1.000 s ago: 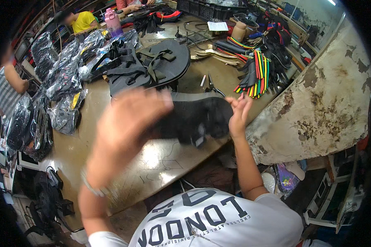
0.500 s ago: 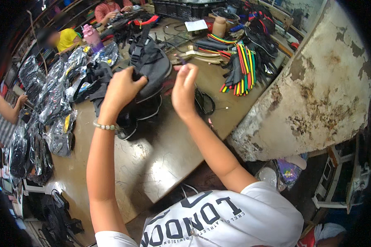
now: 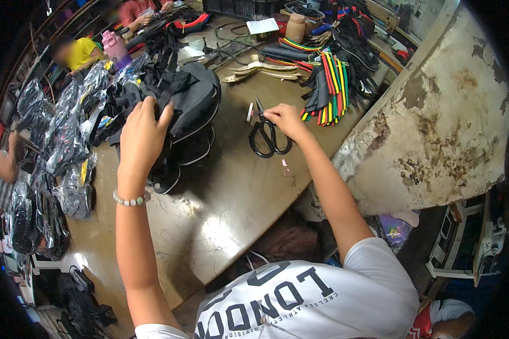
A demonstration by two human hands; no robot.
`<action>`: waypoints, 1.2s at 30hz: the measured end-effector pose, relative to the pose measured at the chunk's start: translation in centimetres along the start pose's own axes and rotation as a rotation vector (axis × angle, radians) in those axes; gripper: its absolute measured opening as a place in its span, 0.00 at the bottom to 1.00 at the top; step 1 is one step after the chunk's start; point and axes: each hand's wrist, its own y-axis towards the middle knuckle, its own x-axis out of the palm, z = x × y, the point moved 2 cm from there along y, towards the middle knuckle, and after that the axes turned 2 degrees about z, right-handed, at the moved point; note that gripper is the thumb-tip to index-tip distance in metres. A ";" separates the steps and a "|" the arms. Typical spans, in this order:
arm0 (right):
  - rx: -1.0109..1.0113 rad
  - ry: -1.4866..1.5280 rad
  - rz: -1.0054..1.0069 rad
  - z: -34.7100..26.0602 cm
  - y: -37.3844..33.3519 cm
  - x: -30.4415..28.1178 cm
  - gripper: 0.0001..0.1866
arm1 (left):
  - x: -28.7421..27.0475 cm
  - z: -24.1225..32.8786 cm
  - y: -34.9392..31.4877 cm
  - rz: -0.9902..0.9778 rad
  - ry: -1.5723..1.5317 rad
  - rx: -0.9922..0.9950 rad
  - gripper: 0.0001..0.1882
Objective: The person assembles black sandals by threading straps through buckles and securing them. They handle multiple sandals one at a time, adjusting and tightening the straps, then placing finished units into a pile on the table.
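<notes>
A stack of black padded bags (image 3: 195, 107) with straps and pale piping lies on the table in front of me. My left hand (image 3: 143, 131), with a beaded bracelet at the wrist, is on the left side of the top bag. Its fingers are curled into the black material and their tips are partly hidden. To the right, my right hand (image 3: 285, 120) has its fingers closed at the pivot of black-handled scissors (image 3: 264, 141). The scissors lie on the tabletop with their blades pointing away from me. Beside the blades is a small pale pink and white piece (image 3: 250, 112).
Plastic-wrapped black goods (image 3: 68, 141) cover the table's left side. Red, yellow and green strips (image 3: 333, 90) lie at the right, near pale curved pieces (image 3: 260, 69). A pink bottle (image 3: 116, 50) stands at the back. A stained slab (image 3: 430, 124) borders the right edge. Other people sit across and left.
My right hand has moved right and down from beside the bags to the scissors. My left hand has shifted left and lower, and the top bag's straps now lie flatter.
</notes>
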 end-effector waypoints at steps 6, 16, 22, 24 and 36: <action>0.012 -0.066 -0.028 0.0 -0.5 0.1 0.14 | -5.5 1.1 -6.1 0.293 -0.238 0.146 0.09; 0.190 0.089 1.567 11.5 21.2 -20.8 0.08 | -2.0 -2.8 -18.7 0.413 -0.747 -0.535 0.08; 0.879 -0.642 0.466 24.3 25.4 -26.6 0.26 | 1.3 -6.9 -22.4 0.606 -0.802 -0.886 0.09; 0.905 -0.703 0.372 26.4 26.0 -27.6 0.29 | 0.9 -7.0 -22.5 0.740 -0.755 -1.095 0.09; 0.604 -0.441 0.217 38.2 27.8 -33.0 0.39 | 2.2 -6.1 -18.1 0.587 -0.500 -1.202 0.13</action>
